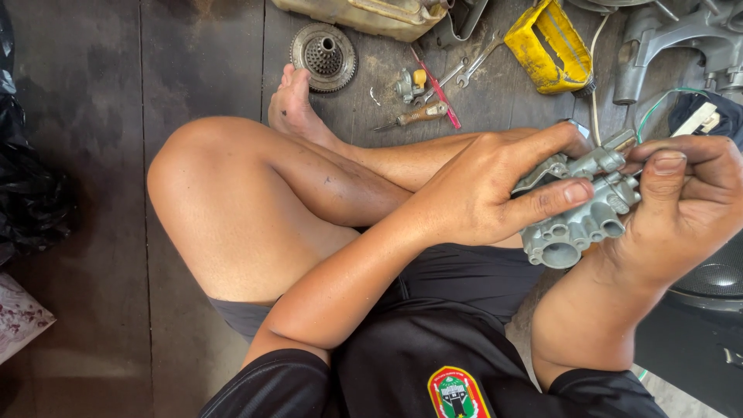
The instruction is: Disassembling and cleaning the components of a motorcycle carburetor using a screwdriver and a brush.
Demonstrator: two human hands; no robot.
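Note:
I sit cross-legged on a dark wooden floor and hold a grey cast-metal carburettor body in front of me, its round ports facing up. My left hand wraps it from the left, thumb and forefinger clamped over its top and side. My right hand grips it from the right, the thumb pressing on a small fitting at its upper edge. The far side of the part is hidden by my fingers.
On the floor beyond my foot lie a round toothed clutch part, a wooden-handled screwdriver, a red tool, spanners, a yellow part, a cream plastic container and grey engine castings. Black plastic lies left.

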